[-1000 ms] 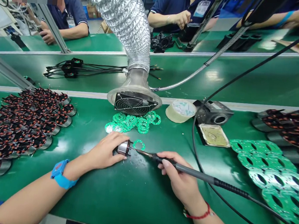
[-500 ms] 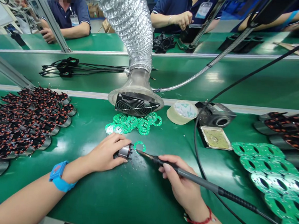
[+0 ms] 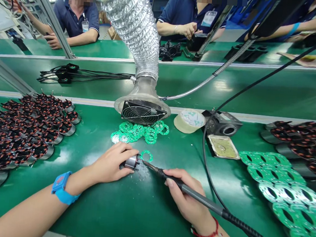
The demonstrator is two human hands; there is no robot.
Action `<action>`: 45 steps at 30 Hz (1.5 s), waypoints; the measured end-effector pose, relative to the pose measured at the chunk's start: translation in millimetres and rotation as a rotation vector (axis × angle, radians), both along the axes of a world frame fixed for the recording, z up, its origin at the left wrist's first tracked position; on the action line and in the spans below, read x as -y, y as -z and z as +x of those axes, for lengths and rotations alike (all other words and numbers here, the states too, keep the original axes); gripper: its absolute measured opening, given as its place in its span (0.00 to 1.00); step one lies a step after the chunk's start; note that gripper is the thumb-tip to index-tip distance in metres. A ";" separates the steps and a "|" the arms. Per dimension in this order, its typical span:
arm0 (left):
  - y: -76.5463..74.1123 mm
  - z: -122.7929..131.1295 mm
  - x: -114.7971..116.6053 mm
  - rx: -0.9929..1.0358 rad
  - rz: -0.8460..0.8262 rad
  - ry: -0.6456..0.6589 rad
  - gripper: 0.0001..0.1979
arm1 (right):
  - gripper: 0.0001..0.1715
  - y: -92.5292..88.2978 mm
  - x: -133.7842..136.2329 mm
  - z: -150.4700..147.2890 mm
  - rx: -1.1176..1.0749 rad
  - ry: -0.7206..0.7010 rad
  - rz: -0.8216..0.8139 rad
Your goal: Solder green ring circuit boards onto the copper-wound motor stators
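My left hand [image 3: 111, 162], with a blue wrist strap, is closed around a small metal motor stator [image 3: 131, 162] lying on its side on the green mat. My right hand [image 3: 185, 198] grips a black soldering iron [image 3: 195, 196] like a pen. Its tip touches the stator's end, right beside a single green ring-shaped circuit board [image 3: 146, 155]. A thin cable runs from the iron off to the lower right.
A fume duct with a fan grille [image 3: 141, 112] stands behind, with a pile of green ring boards [image 3: 139, 131] before it. Several copper-wound stators [image 3: 27, 129] fill the left, more sit far right. Tape roll [image 3: 189, 120], iron stand with sponge [image 3: 222, 137] and green board panels [image 3: 282, 181] lie right. Co-workers sit across the belt.
The view shifted slightly. The iron's tip has moved in closer against the stator end, and my right hand has slid a little left along the mat.
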State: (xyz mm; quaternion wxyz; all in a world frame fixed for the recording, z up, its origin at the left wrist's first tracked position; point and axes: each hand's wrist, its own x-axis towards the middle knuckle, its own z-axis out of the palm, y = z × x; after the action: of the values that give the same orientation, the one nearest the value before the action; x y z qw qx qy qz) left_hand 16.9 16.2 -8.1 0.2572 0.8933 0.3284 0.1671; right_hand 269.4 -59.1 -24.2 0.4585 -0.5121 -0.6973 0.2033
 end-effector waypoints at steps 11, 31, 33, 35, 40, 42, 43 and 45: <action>0.1 -0.4 -0.4 -0.009 0.020 0.005 0.23 | 0.12 2.2 -2.2 -3.7 0.118 0.068 0.136; -17.9 -2.8 4.9 0.159 -0.527 -0.294 0.23 | 0.20 -7.9 -15.1 -58.3 -0.147 0.124 -0.381; -16.1 -6.3 4.4 0.179 -0.565 -0.191 0.24 | 0.19 -8.5 -19.4 -67.6 -0.353 0.149 -0.318; -12.4 -7.3 4.0 0.158 -0.535 -0.102 0.26 | 0.17 -10.9 -22.0 -73.1 -0.504 0.144 -0.286; -8.2 -4.4 2.5 -0.030 -0.267 -0.042 0.24 | 0.18 -11.8 -20.0 -75.9 -0.457 -0.080 -0.283; -11.0 -6.9 0.4 -0.059 -0.259 -0.023 0.25 | 0.21 -10.5 -15.3 -74.2 -0.305 -0.075 -0.225; -13.2 -9.3 -1.0 -0.061 -0.274 0.002 0.25 | 0.24 -10.2 -12.2 -73.0 -0.230 -0.039 -0.205; -18.2 -14.9 -3.8 -0.046 -0.318 0.075 0.26 | 0.29 -11.0 -5.2 -70.4 -0.099 0.029 -0.241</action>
State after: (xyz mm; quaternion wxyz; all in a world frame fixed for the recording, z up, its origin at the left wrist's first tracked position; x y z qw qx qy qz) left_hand 1.9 20.0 10.1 0.3939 0.8566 0.3229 0.0830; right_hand 199.0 -53.9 -13.2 0.4306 -0.5628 -0.6367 0.3040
